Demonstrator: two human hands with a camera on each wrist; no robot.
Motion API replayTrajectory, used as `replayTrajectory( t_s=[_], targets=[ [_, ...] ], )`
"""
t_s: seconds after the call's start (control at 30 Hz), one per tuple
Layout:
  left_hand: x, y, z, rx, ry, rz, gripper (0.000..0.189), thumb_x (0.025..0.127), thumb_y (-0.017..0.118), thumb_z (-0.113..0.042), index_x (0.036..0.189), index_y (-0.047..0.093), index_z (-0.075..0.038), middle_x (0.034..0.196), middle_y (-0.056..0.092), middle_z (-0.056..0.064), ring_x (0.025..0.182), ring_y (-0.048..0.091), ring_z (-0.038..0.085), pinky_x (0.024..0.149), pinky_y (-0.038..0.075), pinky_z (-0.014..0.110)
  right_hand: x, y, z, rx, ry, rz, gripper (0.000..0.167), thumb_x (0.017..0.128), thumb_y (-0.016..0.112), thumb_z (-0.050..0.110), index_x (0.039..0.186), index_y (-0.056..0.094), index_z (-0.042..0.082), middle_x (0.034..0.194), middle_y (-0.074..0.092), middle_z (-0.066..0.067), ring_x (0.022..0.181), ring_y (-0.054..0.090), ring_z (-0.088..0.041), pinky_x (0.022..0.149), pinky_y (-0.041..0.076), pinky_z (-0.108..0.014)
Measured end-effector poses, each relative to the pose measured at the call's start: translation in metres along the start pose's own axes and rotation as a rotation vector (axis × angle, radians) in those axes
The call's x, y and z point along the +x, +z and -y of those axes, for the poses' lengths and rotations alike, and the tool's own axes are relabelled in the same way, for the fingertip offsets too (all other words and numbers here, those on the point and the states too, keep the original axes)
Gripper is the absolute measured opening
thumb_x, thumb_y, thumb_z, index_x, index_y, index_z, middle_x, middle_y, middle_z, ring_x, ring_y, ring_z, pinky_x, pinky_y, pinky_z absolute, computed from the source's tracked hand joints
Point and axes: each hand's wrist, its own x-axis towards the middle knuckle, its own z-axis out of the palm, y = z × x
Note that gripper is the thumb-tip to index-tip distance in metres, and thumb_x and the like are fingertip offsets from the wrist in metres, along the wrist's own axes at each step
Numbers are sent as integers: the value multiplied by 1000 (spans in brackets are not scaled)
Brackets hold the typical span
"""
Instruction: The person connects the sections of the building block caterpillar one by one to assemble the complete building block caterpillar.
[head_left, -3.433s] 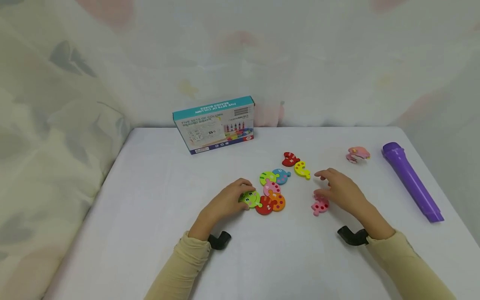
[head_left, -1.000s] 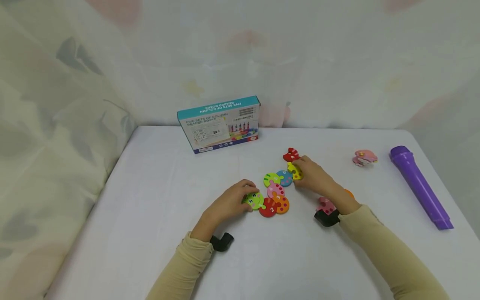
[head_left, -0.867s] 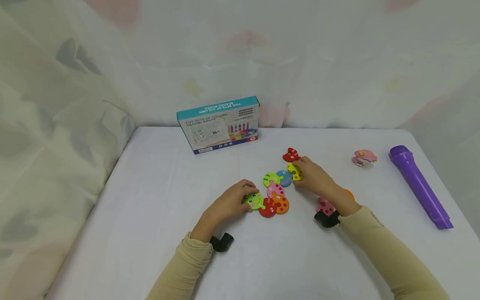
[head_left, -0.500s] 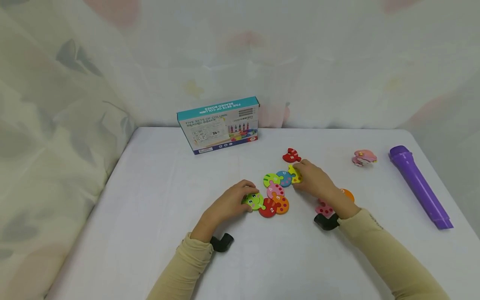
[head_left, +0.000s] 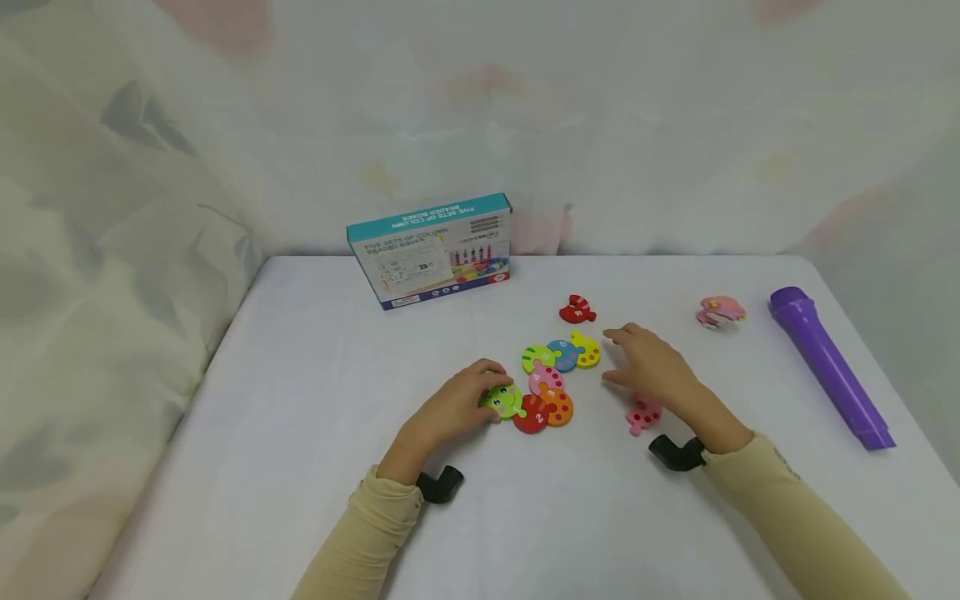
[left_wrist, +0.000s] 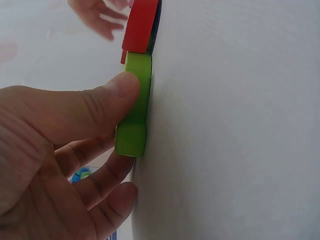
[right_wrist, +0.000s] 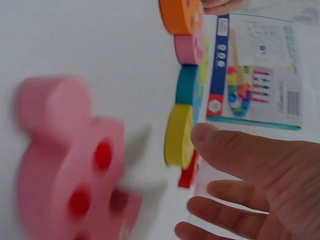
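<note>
My left hand pinches the green smiling caterpillar-head puzzle piece between thumb and fingers. From that head runs a curved chain on the table: red 2, orange 3, pink 4, green 5, blue 6 and a dotted yellow piece at the end. My right hand is just right of the yellow piece, its thumb and fingers spread and nothing between them. In the right wrist view, the thumb overlaps the edge of the yellow piece.
A loose red puzzle piece lies beyond the chain. A pink dotted piece lies partly under my right wrist. Farther off are a cardboard box, a pink figurine and a purple toy microphone.
My right hand brought the yellow piece from near the loose red one to the blue piece, then let go and drew back right. The left hand keeps its hold.
</note>
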Motion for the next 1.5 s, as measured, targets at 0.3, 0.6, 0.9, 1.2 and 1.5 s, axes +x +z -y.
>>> replayTrajectory(
  t_s=[0.3,0.6,0.9,1.2,1.5],
  targets=[
    [-1,-3,5,3,1,-10,49,79,73,-18,125,58,-13,127,48,1,119,45,18,103,36,35,-41,-5,-19,4,-3,2,64,76,75,33,126,53,-1,109,56,-17,90,55,-26,73,52,-45],
    [-1,-5,8,-2,-15,-7,50,79,74,-19,125,58,-15,128,48,0,119,44,17,103,36,34,-46,-2,-20,23,-60,-62,59,78,73,30,125,54,0,110,57,-16,87,56,-24,72,53,-43],
    [1,-3,8,-16,8,-6,48,78,74,-17,124,58,-12,127,48,1,118,45,18,103,36,35,7,-11,-6,32,-63,-86,53,83,68,28,127,51,3,113,57,-17,99,56,-31,79,51,-48],
    [1,3,5,-24,41,-8,47,78,73,-14,122,59,-8,125,49,5,116,47,21,101,38,37,75,-16,12,-41,83,31,58,83,66,36,125,51,-2,109,59,-19,94,56,-31,76,51,-45],
    [1,1,1,-20,17,1,47,78,74,-15,123,59,-11,126,49,2,117,46,17,102,37,33,98,-7,22,-112,191,78,59,78,68,47,112,53,1,96,57,-14,83,53,-29,70,47,-40]
  ],
)
